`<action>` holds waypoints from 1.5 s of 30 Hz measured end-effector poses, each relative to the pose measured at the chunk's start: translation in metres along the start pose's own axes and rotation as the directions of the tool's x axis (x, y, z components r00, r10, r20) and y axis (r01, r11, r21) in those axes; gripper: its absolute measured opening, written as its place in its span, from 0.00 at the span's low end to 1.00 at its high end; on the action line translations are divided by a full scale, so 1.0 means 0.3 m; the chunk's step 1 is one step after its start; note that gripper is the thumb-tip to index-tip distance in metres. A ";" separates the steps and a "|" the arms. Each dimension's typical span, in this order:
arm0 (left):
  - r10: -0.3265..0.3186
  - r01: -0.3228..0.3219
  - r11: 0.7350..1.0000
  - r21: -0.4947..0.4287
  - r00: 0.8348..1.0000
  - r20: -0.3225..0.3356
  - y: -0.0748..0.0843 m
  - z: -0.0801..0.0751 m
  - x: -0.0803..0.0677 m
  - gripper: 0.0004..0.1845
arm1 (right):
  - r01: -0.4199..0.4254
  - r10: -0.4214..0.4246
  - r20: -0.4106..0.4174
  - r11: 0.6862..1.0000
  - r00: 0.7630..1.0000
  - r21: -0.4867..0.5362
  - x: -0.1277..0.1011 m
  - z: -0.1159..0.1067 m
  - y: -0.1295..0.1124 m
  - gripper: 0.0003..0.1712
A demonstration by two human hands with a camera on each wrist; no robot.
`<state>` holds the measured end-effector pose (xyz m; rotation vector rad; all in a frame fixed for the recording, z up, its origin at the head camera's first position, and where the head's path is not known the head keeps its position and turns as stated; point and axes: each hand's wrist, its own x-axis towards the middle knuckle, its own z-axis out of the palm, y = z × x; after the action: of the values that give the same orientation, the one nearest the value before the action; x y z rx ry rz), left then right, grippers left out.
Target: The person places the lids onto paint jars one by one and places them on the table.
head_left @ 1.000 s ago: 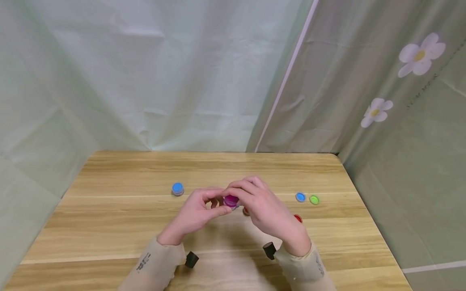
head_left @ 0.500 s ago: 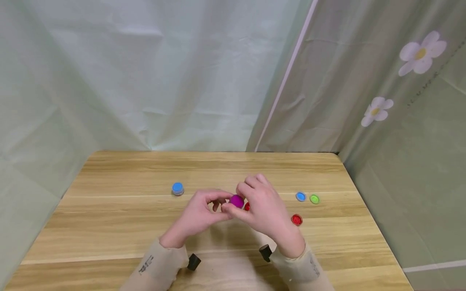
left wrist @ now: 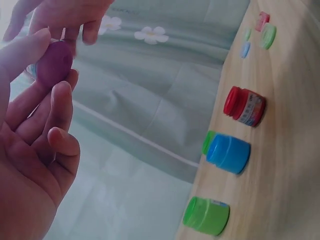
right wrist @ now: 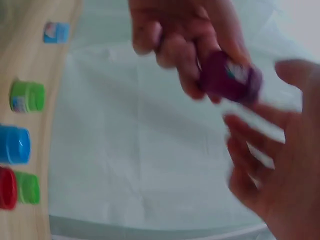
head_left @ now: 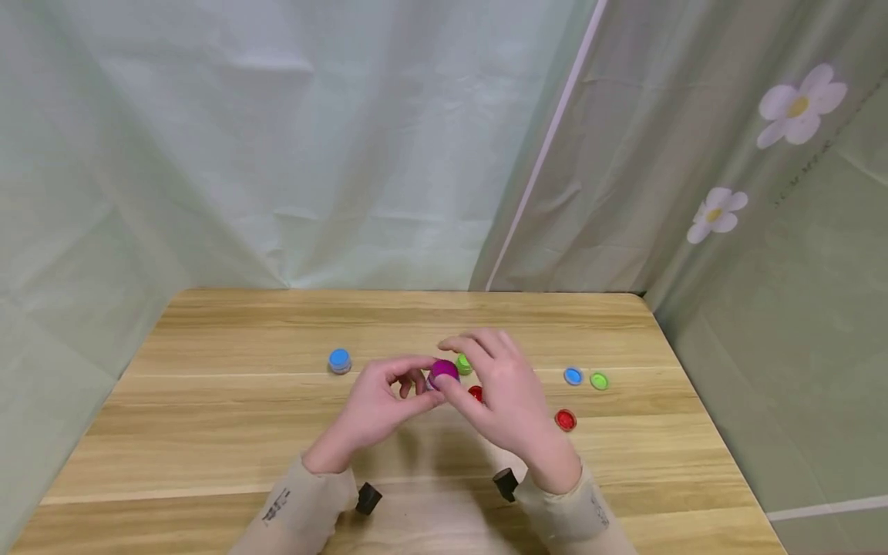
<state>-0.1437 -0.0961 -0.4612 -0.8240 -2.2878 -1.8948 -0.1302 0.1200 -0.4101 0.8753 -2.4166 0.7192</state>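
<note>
My left hand (head_left: 381,401) grips a small purple jar (head_left: 443,372) with a purple cap, raised above the table. In the right wrist view, that jar (right wrist: 227,77) lies tilted in the left fingers, its label partly showing. My right hand (head_left: 502,393) is beside the cap, fingers spread and thumb overlapping it in the head view. The right wrist view has this hand (right wrist: 280,150) blurred, its thumb apart from the cap; contact by the other fingers is unclear. Under the hands stand a red jar (left wrist: 245,106), a blue jar (left wrist: 228,153) and green jars (left wrist: 207,216).
A blue-capped jar (head_left: 339,361) stands left on the wooden table (head_left: 208,432). To the right lie a blue lid (head_left: 573,376), a green lid (head_left: 599,381) and a red lid (head_left: 565,420). A curtain (head_left: 388,154) hangs behind the table. Black cylindrical pieces (head_left: 368,499) sit at both wrists.
My right fingers have lifted and spread off the purple jar's cap. The jar shifted slightly right, then back left. The green and red jars beneath now show more.
</note>
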 end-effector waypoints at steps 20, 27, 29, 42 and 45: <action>0.003 0.000 0.999 -0.034 0.995 0.099 -0.005 -0.019 0.001 0.16 | 0.004 -0.004 0.201 1.000 0.980 0.002 0.002 -0.012 0.016 0.23; 0.015 -0.012 1.000 -0.029 0.996 0.089 -0.010 -0.001 0.000 0.16 | 0.008 0.003 0.123 0.996 0.992 -0.091 -0.002 0.011 0.009 0.23; 0.025 -0.023 0.999 -0.025 0.995 0.092 -0.011 0.003 0.000 0.16 | 0.002 0.008 0.091 0.994 0.996 -0.105 -0.002 0.017 0.003 0.26; 0.020 -0.020 1.000 -0.005 0.999 0.041 -0.014 -0.020 0.002 0.15 | 0.079 -0.081 0.070 0.997 0.994 0.027 0.005 -0.013 0.018 0.23; 0.053 -0.052 0.998 -0.022 0.997 0.053 -0.013 -0.035 0.003 0.14 | 0.193 -0.199 0.125 0.980 0.972 0.055 0.012 -0.029 0.028 0.21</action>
<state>-0.1491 -0.1059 -0.4616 -0.9396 -2.2563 -1.9006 -0.1363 0.1292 -0.4042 1.1933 -2.3897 0.6588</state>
